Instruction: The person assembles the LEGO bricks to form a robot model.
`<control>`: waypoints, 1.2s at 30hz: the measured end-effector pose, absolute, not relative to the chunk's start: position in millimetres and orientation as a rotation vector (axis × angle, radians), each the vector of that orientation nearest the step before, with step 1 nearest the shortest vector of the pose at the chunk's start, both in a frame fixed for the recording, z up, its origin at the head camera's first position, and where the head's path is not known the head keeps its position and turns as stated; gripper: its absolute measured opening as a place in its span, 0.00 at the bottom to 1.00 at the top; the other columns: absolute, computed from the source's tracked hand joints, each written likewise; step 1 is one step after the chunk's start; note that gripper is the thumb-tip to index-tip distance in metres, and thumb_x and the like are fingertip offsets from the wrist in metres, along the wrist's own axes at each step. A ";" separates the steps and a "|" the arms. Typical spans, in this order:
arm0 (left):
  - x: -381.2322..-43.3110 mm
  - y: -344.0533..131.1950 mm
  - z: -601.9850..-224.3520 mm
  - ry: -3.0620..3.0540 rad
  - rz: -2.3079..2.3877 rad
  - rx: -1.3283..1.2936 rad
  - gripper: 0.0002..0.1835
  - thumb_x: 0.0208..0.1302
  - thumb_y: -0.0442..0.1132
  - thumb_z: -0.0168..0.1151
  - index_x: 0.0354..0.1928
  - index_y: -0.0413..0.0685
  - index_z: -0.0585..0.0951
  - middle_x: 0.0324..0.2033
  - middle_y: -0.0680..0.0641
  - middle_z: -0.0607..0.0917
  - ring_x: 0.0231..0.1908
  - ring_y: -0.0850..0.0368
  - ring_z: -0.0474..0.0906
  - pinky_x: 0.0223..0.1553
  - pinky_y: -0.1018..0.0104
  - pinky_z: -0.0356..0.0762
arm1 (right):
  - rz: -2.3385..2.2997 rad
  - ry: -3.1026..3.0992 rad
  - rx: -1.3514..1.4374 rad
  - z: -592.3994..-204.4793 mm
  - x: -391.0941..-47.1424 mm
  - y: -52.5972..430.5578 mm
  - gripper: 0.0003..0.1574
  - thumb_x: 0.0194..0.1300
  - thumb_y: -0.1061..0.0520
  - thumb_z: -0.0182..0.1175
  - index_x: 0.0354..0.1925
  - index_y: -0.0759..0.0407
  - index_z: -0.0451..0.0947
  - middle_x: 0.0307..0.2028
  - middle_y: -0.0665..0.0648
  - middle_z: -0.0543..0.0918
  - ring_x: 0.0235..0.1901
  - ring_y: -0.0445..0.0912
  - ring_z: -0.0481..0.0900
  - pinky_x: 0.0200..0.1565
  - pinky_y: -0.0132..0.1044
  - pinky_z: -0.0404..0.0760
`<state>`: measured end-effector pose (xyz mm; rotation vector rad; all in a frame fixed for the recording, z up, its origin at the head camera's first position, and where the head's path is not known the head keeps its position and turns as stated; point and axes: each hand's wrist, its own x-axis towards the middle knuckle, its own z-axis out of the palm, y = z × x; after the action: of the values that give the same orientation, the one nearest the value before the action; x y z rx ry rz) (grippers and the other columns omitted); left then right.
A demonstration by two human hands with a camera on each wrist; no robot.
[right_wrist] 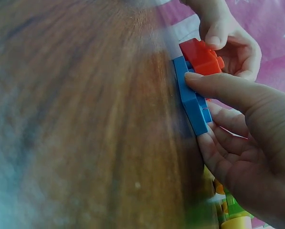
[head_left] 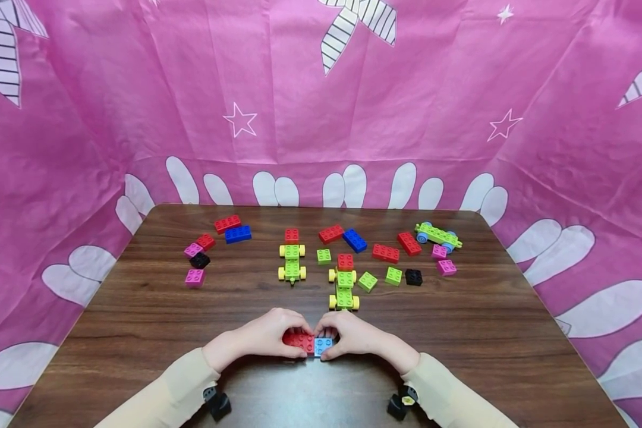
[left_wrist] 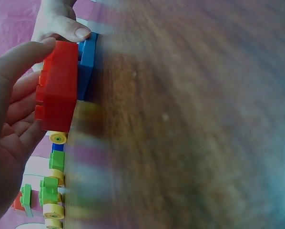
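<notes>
1. Head view, lower centre: left hand [head_left: 270, 333] grip pinches red brick [head_left: 301, 340]; right hand [head_left: 356, 334] grip pinches blue brick [head_left: 323, 343].
2. Red overlaps blue; misalignment could seat it crooked.
3. Uneven pressure could tip red loose.

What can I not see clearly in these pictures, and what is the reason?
Head view: the left hand hides part of the red brick.
Right wrist view: the red brick covers some of the blue brick.
Right wrist view: the bottom edge cuts off a yellow wheel.
Left wrist view: the tabletop is blurred, perhaps too near the camera.
</notes>
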<state>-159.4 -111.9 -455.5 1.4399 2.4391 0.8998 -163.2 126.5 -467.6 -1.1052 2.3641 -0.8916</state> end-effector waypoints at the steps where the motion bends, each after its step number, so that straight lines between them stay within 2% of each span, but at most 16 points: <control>1: -159.6 -111.7 -455.2 2.443 0.893 1.439 0.17 0.56 0.47 0.70 0.46 0.49 0.84 0.38 0.55 0.85 0.37 0.71 0.75 0.39 0.79 0.73 | -0.892 2.365 -1.105 -467.3 -163.3 126.5 0.21 0.48 0.51 0.75 0.41 0.56 0.82 0.35 0.46 0.80 0.33 0.32 0.72 0.37 0.24 0.74; 21: -158.8 -107.5 -452.1 2.459 0.927 1.385 0.18 0.48 0.46 0.76 0.42 0.49 0.86 0.35 0.55 0.86 0.34 0.72 0.76 0.36 0.82 0.72 | -0.905 2.366 -1.101 -469.5 -164.1 126.5 0.21 0.48 0.51 0.75 0.40 0.55 0.82 0.34 0.45 0.80 0.33 0.31 0.72 0.37 0.24 0.75; 30: -161.2 -104.7 -452.8 2.445 0.956 1.387 0.16 0.47 0.45 0.77 0.38 0.49 0.87 0.32 0.55 0.86 0.30 0.73 0.74 0.31 0.84 0.70 | -0.908 2.366 -1.092 -469.1 -164.3 126.2 0.21 0.47 0.52 0.76 0.40 0.55 0.83 0.33 0.45 0.80 0.32 0.31 0.72 0.36 0.24 0.75; 36: -162.4 -101.7 -450.7 2.435 0.919 1.364 0.17 0.47 0.45 0.77 0.40 0.49 0.87 0.31 0.56 0.86 0.30 0.75 0.73 0.31 0.84 0.70 | -0.917 2.359 -1.104 -467.2 -164.4 125.7 0.20 0.47 0.52 0.76 0.40 0.56 0.83 0.33 0.45 0.80 0.32 0.31 0.72 0.36 0.24 0.75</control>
<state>-162.4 -101.7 -450.7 1.3640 2.4351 0.9191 -164.4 125.7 -467.2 -1.1035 2.3589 -0.9171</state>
